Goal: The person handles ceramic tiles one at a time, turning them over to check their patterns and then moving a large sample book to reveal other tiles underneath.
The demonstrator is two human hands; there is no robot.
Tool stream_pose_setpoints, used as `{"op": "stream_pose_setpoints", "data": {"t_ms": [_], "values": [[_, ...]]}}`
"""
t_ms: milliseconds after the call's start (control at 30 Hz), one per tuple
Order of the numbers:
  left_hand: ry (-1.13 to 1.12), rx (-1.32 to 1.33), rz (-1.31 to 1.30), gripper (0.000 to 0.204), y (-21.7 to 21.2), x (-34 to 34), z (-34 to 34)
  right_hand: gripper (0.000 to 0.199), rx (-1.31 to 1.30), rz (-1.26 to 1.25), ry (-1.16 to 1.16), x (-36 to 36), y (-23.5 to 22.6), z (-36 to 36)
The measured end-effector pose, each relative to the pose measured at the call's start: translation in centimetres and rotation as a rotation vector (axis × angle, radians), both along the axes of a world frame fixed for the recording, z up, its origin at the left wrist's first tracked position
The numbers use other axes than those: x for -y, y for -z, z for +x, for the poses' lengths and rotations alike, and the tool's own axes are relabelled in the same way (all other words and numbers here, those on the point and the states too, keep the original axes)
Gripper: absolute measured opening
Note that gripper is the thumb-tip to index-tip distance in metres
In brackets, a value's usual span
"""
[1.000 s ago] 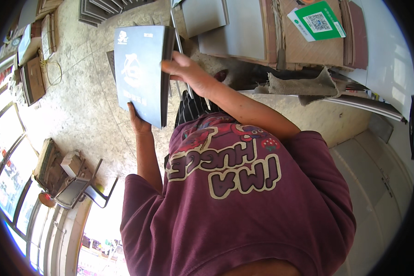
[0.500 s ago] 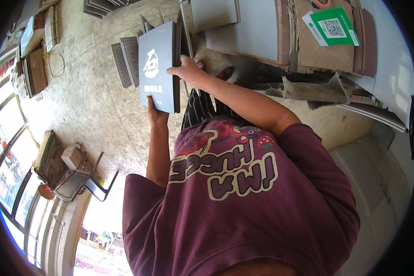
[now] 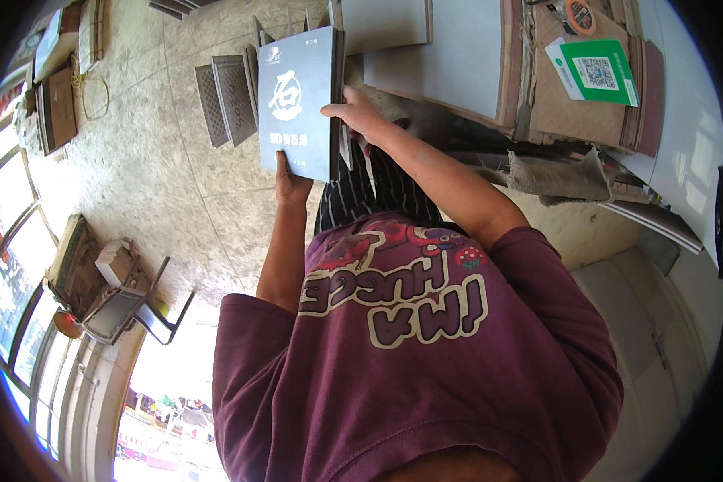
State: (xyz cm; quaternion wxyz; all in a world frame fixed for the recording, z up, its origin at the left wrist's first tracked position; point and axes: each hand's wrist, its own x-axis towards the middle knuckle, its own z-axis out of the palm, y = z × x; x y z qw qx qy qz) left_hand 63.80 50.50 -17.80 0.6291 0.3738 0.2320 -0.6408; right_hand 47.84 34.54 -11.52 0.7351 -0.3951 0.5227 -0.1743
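Observation:
A large, thick blue-grey book (image 3: 297,120), with white characters on its cover, is held up in front of me, cover toward me. My left hand (image 3: 292,183) grips its lower edge, thumb on the cover and fingers hidden behind. My right hand (image 3: 357,117) clasps the right side, thumb lying over the cover edge; its other fingers are mostly hidden. Just left of the book stand several dark patterned panels (image 3: 233,96), partly covered by it.
Big grey panels (image 3: 442,60) and a brown board stack (image 3: 570,116) stand at the right, with a green card (image 3: 598,72) and a tape measure (image 3: 577,16) on the stack. A rough cloth piece (image 3: 558,175) hangs below. A cluttered chair (image 3: 124,305) sits at lower left.
The book and both hands have shifted to the right and slightly upward in view. Both hands keep their hold. The surroundings have shifted a little too, as my head moved.

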Motion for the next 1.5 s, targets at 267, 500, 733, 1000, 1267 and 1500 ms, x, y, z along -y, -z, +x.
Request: {"op": "stream_pose_setpoints", "data": {"t_ms": [267, 500, 733, 1000, 1267, 1500], "values": [[-0.002, -0.067, -0.015, 0.052, 0.5, 2.3, 0.2, 0.04, 0.042, -0.006, -0.01, 2.2, 1.5, 0.6], [0.189, 0.027, 0.349, 0.051, 3.3, 2.5, -0.5, 0.045, -0.2, -0.131, -0.001, 2.0, 5.7, 0.6], [0.323, 0.025, 0.362, 0.061, 4.1, 2.9, 0.1, 0.05, -0.438, -0.283, -0.076, 2.3, 6.6, 0.3], [0.514, 0.091, 0.481, 0.091, 5.0, 2.7, 2.5, 0.046, -0.657, -0.277, -0.317, 3.4, 3.9, 0.9], [0.492, 0.123, 0.472, 0.091, 5.6, 2.3, 3.1, 0.047, -0.697, -0.204, -0.484, 4.5, 2.8, 1.2], [0.35, 0.158, 0.472, 0.068, 5.0, 2.1, 2.3, 0.043, -0.776, -0.261, -0.553, 4.3, 2.5, 2.0]]}}
